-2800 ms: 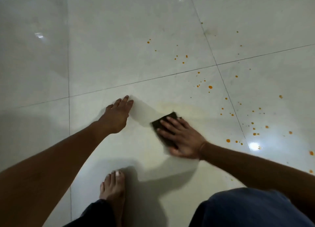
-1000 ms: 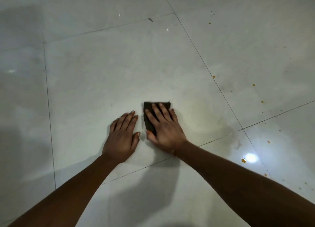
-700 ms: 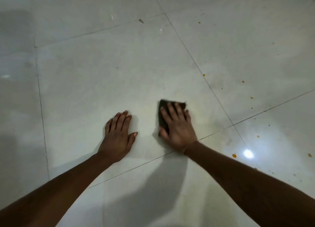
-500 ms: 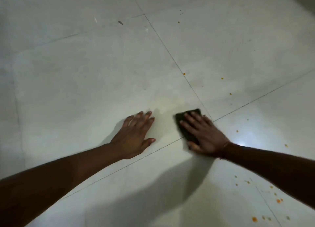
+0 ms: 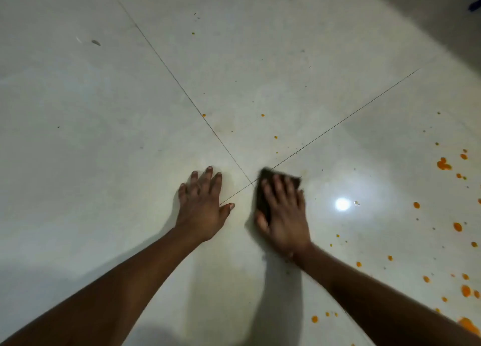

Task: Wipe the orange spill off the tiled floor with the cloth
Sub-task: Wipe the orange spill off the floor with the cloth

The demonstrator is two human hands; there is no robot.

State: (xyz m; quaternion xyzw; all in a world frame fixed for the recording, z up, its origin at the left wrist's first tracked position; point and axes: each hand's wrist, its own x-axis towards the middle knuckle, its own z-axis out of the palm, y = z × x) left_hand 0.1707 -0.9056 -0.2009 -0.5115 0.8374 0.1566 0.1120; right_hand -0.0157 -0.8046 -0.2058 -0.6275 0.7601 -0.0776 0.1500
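Note:
My right hand (image 5: 285,213) lies flat on a dark cloth (image 5: 261,189), pressing it to the pale tiled floor (image 5: 104,111) right at the crossing of two grout lines. Only the cloth's far and left edges show past my fingers. My left hand (image 5: 203,205) rests palm down on the floor just left of it, fingers spread, holding nothing. Orange drops of the spill (image 5: 443,165) lie scattered to the right and lower right, with a larger blob (image 5: 468,325) at the right edge. A few small orange specks (image 5: 262,115) sit beyond the cloth.
A bright lamp reflection (image 5: 342,204) glares on the tile right of the cloth. A dark fleck (image 5: 95,42) lies far left. A shadowed band with a blue object (image 5: 475,6) crosses the top right corner.
The view has swung, bringing more orange drops into sight at the right. My right hand slid the cloth onto the grout crossing; my left hand stays planted beside it.

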